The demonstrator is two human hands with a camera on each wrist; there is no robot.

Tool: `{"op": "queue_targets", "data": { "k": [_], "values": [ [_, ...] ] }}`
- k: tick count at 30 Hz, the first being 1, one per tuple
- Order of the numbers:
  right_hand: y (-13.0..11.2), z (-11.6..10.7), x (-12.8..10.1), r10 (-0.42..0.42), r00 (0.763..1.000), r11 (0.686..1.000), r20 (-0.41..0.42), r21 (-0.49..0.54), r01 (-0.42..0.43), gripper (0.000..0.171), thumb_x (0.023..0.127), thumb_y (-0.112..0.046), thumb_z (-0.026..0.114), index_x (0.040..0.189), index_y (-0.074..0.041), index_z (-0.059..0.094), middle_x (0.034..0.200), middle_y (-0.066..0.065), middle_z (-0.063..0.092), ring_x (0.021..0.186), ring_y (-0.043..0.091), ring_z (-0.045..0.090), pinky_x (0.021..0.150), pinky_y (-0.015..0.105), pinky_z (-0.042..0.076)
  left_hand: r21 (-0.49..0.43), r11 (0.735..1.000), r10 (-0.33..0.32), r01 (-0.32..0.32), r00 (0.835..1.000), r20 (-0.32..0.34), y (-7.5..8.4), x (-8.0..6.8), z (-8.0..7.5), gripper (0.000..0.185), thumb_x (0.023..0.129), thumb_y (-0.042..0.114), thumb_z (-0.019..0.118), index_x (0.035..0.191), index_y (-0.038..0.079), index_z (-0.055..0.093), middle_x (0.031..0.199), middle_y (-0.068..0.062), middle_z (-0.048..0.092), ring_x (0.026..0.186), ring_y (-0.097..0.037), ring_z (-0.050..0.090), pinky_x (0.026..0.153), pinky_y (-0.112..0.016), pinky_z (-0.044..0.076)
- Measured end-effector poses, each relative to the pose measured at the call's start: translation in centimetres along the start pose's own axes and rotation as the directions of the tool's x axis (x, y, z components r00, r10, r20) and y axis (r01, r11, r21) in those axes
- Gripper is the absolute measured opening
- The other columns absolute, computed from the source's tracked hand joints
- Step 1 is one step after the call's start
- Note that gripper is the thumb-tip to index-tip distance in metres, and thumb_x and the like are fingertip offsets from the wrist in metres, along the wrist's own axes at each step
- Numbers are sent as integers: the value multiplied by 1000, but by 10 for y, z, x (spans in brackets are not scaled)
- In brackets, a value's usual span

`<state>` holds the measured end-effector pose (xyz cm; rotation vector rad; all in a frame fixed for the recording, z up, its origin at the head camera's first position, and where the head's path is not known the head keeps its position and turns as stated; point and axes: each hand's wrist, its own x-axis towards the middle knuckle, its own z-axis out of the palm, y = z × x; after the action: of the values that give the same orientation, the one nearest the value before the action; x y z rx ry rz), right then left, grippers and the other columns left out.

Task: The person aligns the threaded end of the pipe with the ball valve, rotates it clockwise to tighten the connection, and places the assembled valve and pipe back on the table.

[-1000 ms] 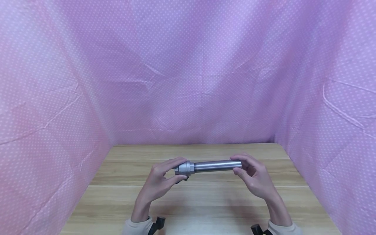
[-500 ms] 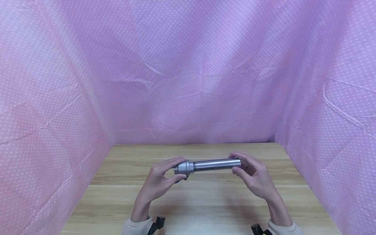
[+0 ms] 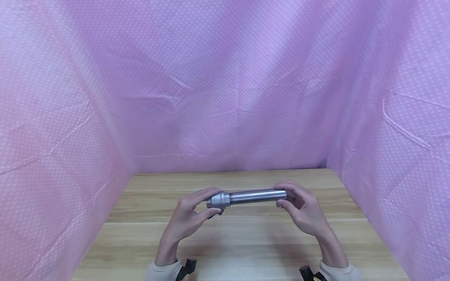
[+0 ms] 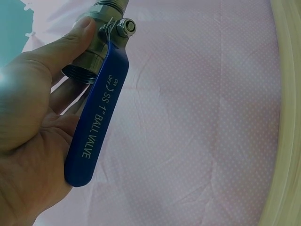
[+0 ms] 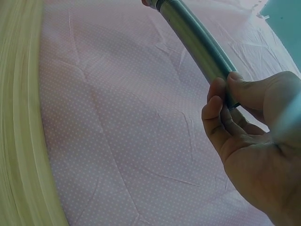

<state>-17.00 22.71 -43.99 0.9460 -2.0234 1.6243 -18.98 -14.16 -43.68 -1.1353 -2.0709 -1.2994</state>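
Above table (image 3: 246, 238), hands (seemingly fingertips) gripping valve-and-pipe (image 3: 246, 196).

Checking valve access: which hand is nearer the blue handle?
Left. The left hand grips the valve body, with the blue handle lying across its palm; the right hand holds the pipe's far end.

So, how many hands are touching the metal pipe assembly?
2. The left hand grips the ball valve at the assembly's left end; the right hand pinches the pipe at its right end, above the wooden table.
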Motion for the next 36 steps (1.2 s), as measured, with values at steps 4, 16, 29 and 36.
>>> {"op": "queue_targets", "data": {
  "k": [4,16,29,36],
  "values": [
    [-1,-1,1,4,1000,1000,3,-21,-4,50,89,32,69,134,12,67,120,2,73,94,4,72,73,21,65,-6,1000,9,-9,1000,5,2,1,-1,57,85,-4,95,138,3,77,131,-18,84,117,-30,84,112,-22,64],
    [-1,-1,2,9,1000,1000,6,21,-9,54,91,33,65,142,16,60,134,3,76,107,3,76,84,19,68,-6,1000,1,-1,1000,-5,1,1,-1,56,85,-4,95,138,4,77,131,-18,84,118,-30,84,112,-23,64],
    [-4,-1,1,-9,1000,1000,-8,15,9,50,88,34,67,133,13,66,132,2,72,97,5,71,76,19,65,-23,1000,-10,10,1000,-8,3,-1,1,56,86,-5,94,139,5,77,132,-18,84,117,-27,84,109,-21,64],
    [-2,-3,-1,-25,1000,1000,-11,-19,25,50,87,35,66,133,14,66,124,2,72,96,2,71,74,19,65,-24,1000,-11,11,1000,-4,4,0,3,56,87,-4,94,139,5,77,133,-17,84,118,-27,84,108,-22,65]
  ]
}}
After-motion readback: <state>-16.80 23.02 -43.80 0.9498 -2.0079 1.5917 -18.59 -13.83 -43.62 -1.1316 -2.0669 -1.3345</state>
